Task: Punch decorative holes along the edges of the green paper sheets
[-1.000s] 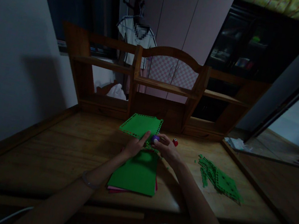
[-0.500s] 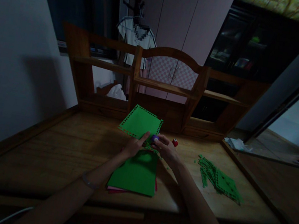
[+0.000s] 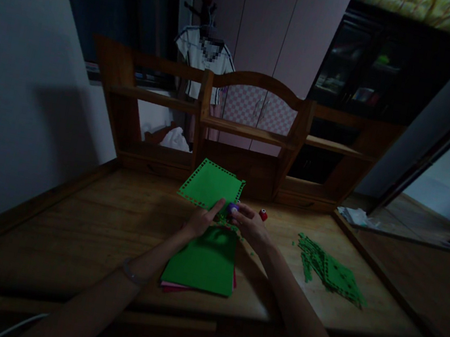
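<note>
My left hand (image 3: 200, 222) grips a green paper sheet (image 3: 211, 184) by its near edge, thumb on top. Rows of small punched holes run along the sheet's borders. In my right hand (image 3: 251, 223) is a small purple and white craft punch (image 3: 233, 209), set at the sheet's near right corner. Below the hands lies a stack of paper (image 3: 203, 262), green on top with pink and red edges showing. Tiny green cut-outs (image 3: 233, 228) are scattered just beyond the stack. A small red punch (image 3: 262, 214) stands right of my right hand.
Punched green sheets and strips (image 3: 326, 269) lie in a pile on the right of the wooden desk (image 3: 111, 230). A wooden shelf unit (image 3: 252, 133) rises along the desk's back edge. A wall (image 3: 46, 104) borders the left side.
Almost nothing differs. Both hands keep their hold on the sheet and the punch in the same place; the view shifts very slightly.
</note>
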